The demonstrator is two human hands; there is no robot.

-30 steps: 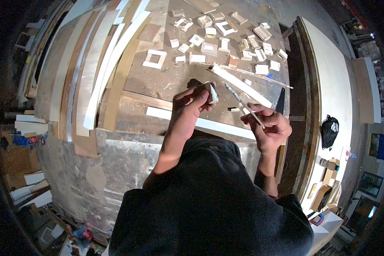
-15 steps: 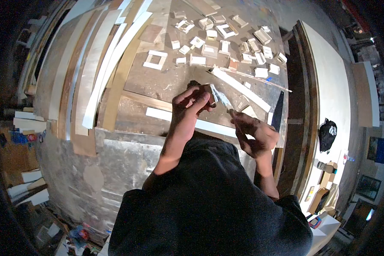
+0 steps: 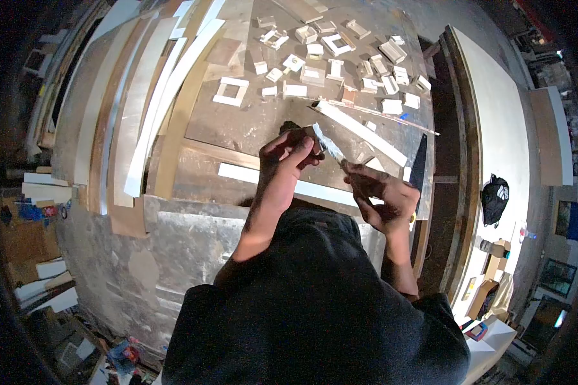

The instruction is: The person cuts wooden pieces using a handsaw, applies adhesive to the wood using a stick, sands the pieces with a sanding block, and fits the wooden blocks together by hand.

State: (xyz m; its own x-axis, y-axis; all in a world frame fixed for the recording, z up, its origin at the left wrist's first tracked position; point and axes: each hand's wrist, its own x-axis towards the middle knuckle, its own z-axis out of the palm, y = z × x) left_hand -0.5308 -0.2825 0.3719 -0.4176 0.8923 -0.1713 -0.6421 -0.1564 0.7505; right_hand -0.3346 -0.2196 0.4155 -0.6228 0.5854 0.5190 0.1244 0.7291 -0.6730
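Observation:
Over the near part of the workbench, my left hand (image 3: 281, 160) is closed around a small brown wooden piece (image 3: 311, 133), gripped between thumb and fingers. Opposite it, my right hand (image 3: 384, 194) is closed on the handle end of a slim tool with a whitish, smeared blade (image 3: 329, 147); whether it is a putty knife or a brush I cannot tell. The blade's tip meets the edge of the wooden piece. Behind the hands lies a white strip (image 3: 324, 192) on the bench. My fingers hide much of the wooden piece.
Several small wooden frames and blocks (image 3: 336, 43) are scattered across the far bench (image 3: 237, 138). Long boards (image 3: 167, 96) lie at the left. A pale strip (image 3: 359, 131) and a dark saw blade (image 3: 419, 163) are to the right. A black bag (image 3: 494, 200) rests on the side table (image 3: 494, 115).
The tool's whitish blade has shifted slightly left against the edge of the wooden piece, and my right hand has moved a little with it. My left hand stays nearly still.

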